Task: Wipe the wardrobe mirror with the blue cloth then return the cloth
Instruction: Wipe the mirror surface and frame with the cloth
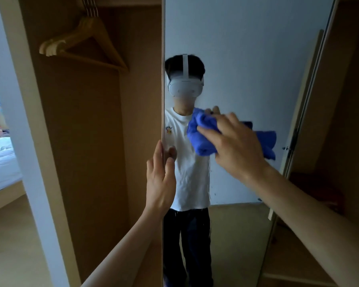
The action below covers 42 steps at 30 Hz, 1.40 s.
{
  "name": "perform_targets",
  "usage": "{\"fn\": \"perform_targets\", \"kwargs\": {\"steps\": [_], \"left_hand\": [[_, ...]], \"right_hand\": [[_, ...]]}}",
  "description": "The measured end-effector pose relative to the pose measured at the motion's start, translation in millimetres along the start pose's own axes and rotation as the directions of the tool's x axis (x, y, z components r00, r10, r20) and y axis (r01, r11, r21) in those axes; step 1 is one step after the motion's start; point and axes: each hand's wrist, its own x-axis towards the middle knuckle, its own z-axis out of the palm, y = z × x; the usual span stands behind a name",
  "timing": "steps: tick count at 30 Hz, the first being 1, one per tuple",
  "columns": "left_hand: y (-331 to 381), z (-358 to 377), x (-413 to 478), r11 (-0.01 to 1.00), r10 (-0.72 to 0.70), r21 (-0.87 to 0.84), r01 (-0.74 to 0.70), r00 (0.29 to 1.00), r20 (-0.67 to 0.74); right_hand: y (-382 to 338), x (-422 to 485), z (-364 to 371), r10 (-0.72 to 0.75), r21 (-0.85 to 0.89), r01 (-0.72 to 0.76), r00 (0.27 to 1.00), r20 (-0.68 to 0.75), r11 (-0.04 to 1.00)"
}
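Observation:
The wardrobe mirror [247,59] is on the inside of an open door, straight in front of me. My right hand [236,148] presses the bunched blue cloth [203,133] against the glass at about chest height, fingers spread over it. My left hand [161,177] holds the mirror door's left edge, thumb on the glass side and fingers along the edge. The glass reflects a person in a white shirt and dark trousers with a headset, plus the cloth.
The open wardrobe compartment [87,141] is to the left, with several wooden hangers [81,40] on a rail at the top. A bed with white sheets [0,160] shows at the far left. More wardrobe shelving [340,141] stands on the right.

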Motion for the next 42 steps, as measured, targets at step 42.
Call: {"fn": "perform_targets", "kwargs": {"steps": [42], "left_hand": [[-16.2,32.8,1.6,0.994,-0.05,0.096,0.053,0.998,-0.035]], "right_hand": [[32.8,-79.6,14.9,-0.023,-0.001,0.024,0.98,0.198,1.0]]}}
